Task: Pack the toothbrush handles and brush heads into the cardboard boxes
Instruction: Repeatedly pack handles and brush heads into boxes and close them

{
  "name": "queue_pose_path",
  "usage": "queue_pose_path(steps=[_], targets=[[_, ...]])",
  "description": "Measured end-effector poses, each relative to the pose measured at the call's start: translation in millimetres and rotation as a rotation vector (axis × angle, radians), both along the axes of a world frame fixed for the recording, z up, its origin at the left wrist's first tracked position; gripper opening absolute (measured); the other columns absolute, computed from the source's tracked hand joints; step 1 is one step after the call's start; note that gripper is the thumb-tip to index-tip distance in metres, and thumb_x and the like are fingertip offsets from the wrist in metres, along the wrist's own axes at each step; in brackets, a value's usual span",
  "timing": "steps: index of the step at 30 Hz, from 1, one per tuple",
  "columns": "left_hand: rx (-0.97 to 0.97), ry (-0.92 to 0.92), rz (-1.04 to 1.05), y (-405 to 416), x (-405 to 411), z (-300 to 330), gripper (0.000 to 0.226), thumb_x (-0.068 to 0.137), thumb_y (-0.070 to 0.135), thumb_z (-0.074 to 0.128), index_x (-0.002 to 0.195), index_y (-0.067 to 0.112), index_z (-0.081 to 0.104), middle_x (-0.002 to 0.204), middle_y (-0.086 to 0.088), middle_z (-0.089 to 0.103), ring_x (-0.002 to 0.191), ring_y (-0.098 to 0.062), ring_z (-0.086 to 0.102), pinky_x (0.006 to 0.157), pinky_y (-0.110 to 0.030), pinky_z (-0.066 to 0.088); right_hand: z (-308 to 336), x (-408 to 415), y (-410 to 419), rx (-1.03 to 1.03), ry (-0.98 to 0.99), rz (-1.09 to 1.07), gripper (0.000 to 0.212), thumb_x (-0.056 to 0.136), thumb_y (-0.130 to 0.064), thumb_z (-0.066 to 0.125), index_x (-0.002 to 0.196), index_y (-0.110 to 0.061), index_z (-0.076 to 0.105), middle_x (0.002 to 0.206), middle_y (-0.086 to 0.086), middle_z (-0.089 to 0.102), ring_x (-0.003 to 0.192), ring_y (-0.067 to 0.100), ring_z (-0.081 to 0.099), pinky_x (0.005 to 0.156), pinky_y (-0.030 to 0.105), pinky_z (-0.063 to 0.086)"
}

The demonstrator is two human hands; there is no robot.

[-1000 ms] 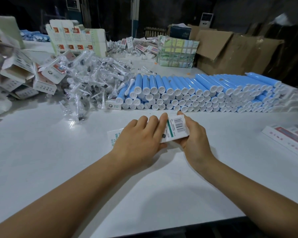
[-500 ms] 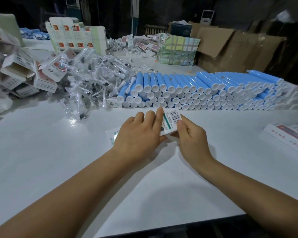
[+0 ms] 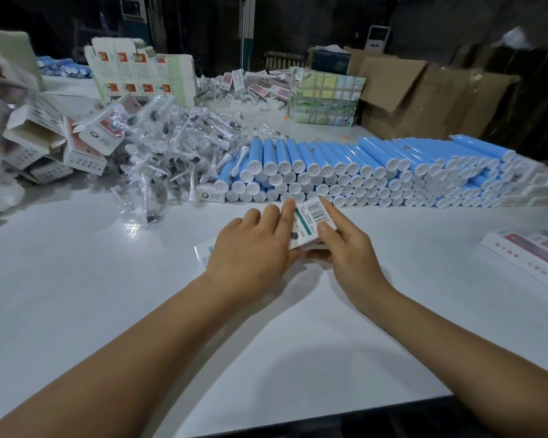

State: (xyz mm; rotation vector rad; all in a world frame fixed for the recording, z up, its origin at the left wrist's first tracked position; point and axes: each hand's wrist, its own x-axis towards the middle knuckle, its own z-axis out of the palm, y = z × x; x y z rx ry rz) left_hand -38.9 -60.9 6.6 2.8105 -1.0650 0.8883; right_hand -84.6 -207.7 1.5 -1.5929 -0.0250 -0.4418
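Observation:
A long white cardboard box [image 3: 313,221] with a barcode label lies at the table's middle, its left end poking out by my left wrist. My left hand [image 3: 253,248] covers the box, fingers laid over its top and thumb at its near side. My right hand [image 3: 350,252] pinches the box's right end, thumb on the label and index finger along the far edge. Just behind it lies a stacked row of blue toothbrush handles [image 3: 377,165] with white caps. To their left is a heap of brush heads [image 3: 171,147] in clear wrappers.
Open, empty small boxes [image 3: 45,143] are piled at the far left. Flat red-and-white cartons [image 3: 532,251] lie at the right edge. One small box [image 3: 211,193] sits against the handle stack. Brown cartons [image 3: 424,96] and printed packs stand behind. White tabletop [image 3: 108,295] stretches toward me.
Both hands and the box have shifted a little away from me toward the blue handles. The box's right end has turned up, and my right thumb now lies on the label.

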Motion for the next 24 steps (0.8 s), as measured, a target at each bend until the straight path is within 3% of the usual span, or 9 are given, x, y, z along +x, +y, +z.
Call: queue_pose_path(steps=[2, 5, 7, 9, 11, 14, 17, 21, 24], targets=[[-0.216, 0.125, -0.024, 0.3, 2.8, 6.4, 0.076, 0.092, 0.060, 0.021, 0.152, 0.016, 0.007, 0.131, -0.002, 0.042, 0.111, -0.022, 0.046, 0.072, -0.030, 0.035, 0.5, 1.2, -0.4, 0.033, -0.011, -0.010, 0.035, 0.101, -0.019, 0.039, 0.134, -0.033, 0.043, 0.103, -0.003, 0.067, 0.087, 0.013, 0.067, 0.069, 0.027, 0.056], [-0.770, 0.425, -0.178, 3.0, 6.2, 16.9, 0.062, 0.095, 0.055, 0.029, 0.145, 0.018, 0.030, 0.121, -0.004, 0.051, 0.104, -0.023, 0.052, 0.072, -0.034, 0.042, -0.6, 1.2, -0.5, 0.035, -0.016, -0.054, 0.030, 0.102, -0.021, 0.039, 0.129, -0.032, 0.046, 0.102, -0.002, 0.065, 0.083, 0.015, 0.063, 0.065, 0.028, 0.053], [-1.114, 0.620, -0.249, 2.9, 5.0, 21.2, 0.047, 0.100, 0.048, 0.031, 0.133, 0.020, 0.047, 0.116, 0.003, 0.061, 0.105, -0.015, 0.056, 0.076, -0.027, 0.044, -2.7, 0.1, 0.8, -0.017, 0.011, -0.048, 0.028, 0.101, -0.018, 0.041, 0.125, -0.031, 0.050, 0.098, -0.004, 0.064, 0.079, 0.012, 0.060, 0.062, 0.023, 0.049], [-1.421, 0.854, -0.236, 0.2, 1.5, 24.6, 0.034, 0.101, 0.048, 0.030, 0.109, 0.030, 0.057, 0.092, 0.019, 0.068, 0.084, 0.004, 0.062, 0.068, -0.014, 0.048, -5.7, -0.5, 4.2, -0.099, 0.043, 0.002, 0.025, 0.099, -0.023, 0.046, 0.119, -0.036, 0.053, 0.095, -0.008, 0.064, 0.076, 0.006, 0.058, 0.060, 0.017, 0.046], [-1.626, 1.062, -0.194, -3.2, -0.1, 26.9, 0.031, 0.100, 0.049, 0.030, 0.096, 0.032, 0.056, 0.083, 0.014, 0.068, 0.071, 0.002, 0.065, 0.058, -0.017, 0.050, -6.3, -2.1, 10.5, -0.202, 0.073, 0.081, 0.022, 0.093, -0.037, 0.049, 0.113, -0.046, 0.052, 0.093, -0.013, 0.063, 0.073, -0.002, 0.057, 0.061, 0.013, 0.043], [-1.810, 1.388, -0.117, -6.7, -3.0, 23.9, 0.036, 0.099, 0.052, 0.034, 0.107, 0.024, 0.055, 0.096, -0.007, 0.069, 0.082, -0.023, 0.070, 0.068, -0.037, 0.057, -4.4, -5.7, 21.9, -0.363, 0.047, 0.144, 0.028, 0.081, -0.051, 0.053, 0.109, -0.054, 0.053, 0.085, -0.024, 0.062, 0.070, -0.003, 0.058, 0.061, 0.010, 0.043], [-1.907, 1.562, -0.103, -10.1, -6.1, 17.0, 0.044, 0.097, 0.053, 0.039, 0.122, 0.020, 0.054, 0.102, -0.017, 0.070, 0.087, -0.035, 0.070, 0.074, -0.051, 0.057, -4.7, -6.3, 25.1, -0.441, 0.033, 0.093, 0.051, 0.073, -0.052, 0.056, 0.124, -0.046, 0.052, 0.101, -0.015, 0.061, 0.080, 0.001, 0.058, 0.071, 0.020, 0.047], [-1.977, 1.534, -0.151, -13.7, -3.1, 8.3, 0.047, 0.099, 0.045, 0.041, 0.132, 0.013, 0.052, 0.111, -0.014, 0.068, 0.096, -0.030, 0.068, 0.086, -0.047, 0.053, 0.7, -8.5, 21.6, -0.516, 0.128, 0.011, 0.060, 0.071, -0.047, 0.050, 0.130, -0.043, 0.047, 0.107, -0.017, 0.050, 0.095, 0.005, 0.056, 0.075, 0.027, 0.054], [-1.949, 1.510, -0.183, -17.0, -6.3, 6.0, 0.041, 0.101, 0.039, 0.039, 0.128, 0.012, 0.052, 0.105, -0.008, 0.071, 0.092, -0.020, 0.069, 0.075, -0.035, 0.052, 6.4, -9.3, 19.6, -0.592, 0.119, -0.078, 0.059, 0.072, -0.042, 0.045, 0.131, -0.036, 0.049, 0.103, -0.011, 0.047, 0.096, 0.007, 0.052, 0.081, 0.020, 0.046]])
